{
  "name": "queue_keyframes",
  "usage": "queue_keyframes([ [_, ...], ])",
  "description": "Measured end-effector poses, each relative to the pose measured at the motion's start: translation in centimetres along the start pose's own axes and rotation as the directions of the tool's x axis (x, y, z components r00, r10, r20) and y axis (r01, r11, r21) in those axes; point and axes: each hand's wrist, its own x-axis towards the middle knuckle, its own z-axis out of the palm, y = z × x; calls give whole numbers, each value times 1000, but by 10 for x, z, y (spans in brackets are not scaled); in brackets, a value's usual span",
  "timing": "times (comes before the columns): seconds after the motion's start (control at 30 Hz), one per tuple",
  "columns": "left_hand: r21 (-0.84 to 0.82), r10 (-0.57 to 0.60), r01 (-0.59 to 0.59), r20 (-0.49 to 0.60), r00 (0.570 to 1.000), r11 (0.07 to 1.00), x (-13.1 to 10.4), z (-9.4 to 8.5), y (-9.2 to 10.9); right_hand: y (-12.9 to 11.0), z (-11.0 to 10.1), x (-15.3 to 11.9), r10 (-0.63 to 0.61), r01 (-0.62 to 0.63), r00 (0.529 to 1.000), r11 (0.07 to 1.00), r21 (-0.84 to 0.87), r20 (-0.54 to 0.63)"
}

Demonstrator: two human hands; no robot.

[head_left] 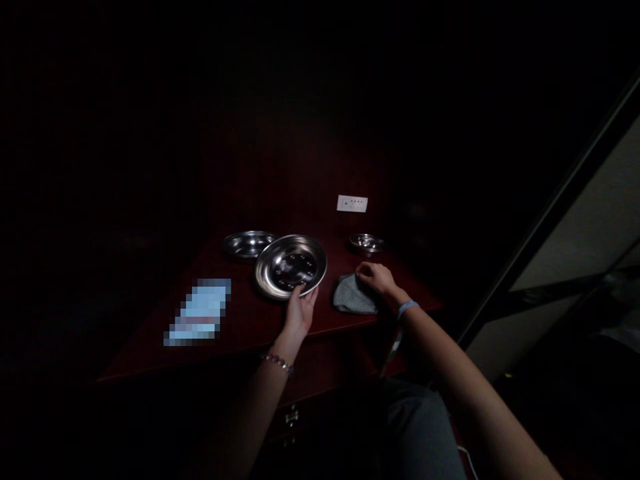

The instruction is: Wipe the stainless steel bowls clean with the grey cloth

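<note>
A shiny round steel plate (291, 267) is tilted toward me above the dark red table (250, 320). My left hand (300, 313) grips its lower rim, thumb on the inner side. On the right, my right hand (377, 279) has its fingers closed on the upper right edge of a grey cloth (353, 295), which rests near the table's front edge. Behind the held plate, to its left, lies another steel plate (245, 245). A smaller steel bowl (367, 244) stands at the back right, beyond the cloth.
A blurred light-blue item (203, 312) lies on the table's left part. A white socket panel (352, 203) is on the back wall. Below the table's front edge are drawers with a metal handle (291, 416). My leg (425, 427) is at the lower right.
</note>
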Motion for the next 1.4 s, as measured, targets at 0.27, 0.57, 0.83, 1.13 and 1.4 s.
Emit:
queue_keyframes([
  [0.27,0,4,-4,13,1000,1000,0,0,0,-21,10,-14,147,-148,989,980,-134,-24],
  [0.57,-1,-8,8,6,1000,1000,0,0,1,-26,8,-39,94,-97,995,980,-176,-30],
  [0.83,-3,-21,21,-2,1000,1000,-2,2,0,-65,14,-82,-88,75,990,990,-120,-108],
  [1.13,19,-28,28,-14,1000,999,-4,3,2,-38,29,-50,314,-309,944,949,68,-100],
  [1.4,5,-19,19,-7,1000,1000,-2,2,1,29,16,-28,455,-438,876,890,130,-160],
])
